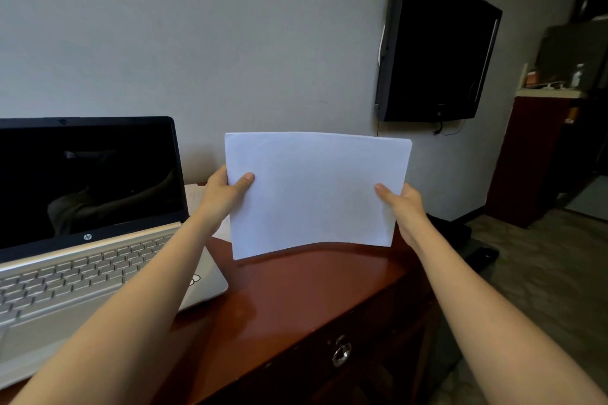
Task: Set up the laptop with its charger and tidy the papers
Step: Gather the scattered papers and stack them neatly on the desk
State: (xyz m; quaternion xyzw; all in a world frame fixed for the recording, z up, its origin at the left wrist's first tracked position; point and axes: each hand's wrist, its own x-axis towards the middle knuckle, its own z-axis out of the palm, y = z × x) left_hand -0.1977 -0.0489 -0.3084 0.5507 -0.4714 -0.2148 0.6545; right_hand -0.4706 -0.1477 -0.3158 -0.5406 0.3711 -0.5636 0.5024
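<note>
I hold a stack of white papers (316,191) upright over the reddish wooden desk (296,293), its lower edge close to the desktop. My left hand (227,192) grips the stack's left edge, thumb on the front. My right hand (399,200) grips the right edge the same way. A silver laptop (88,240) stands open at the left with a dark screen. More paper (197,197) lies behind my left hand, partly hidden. No charger is visible.
A black TV (434,49) hangs on the grey wall at the right. A desk drawer with a metal ring pull (341,353) is below. A dark object (460,230) sits beyond the desk's right end. A cabinet (533,154) stands far right.
</note>
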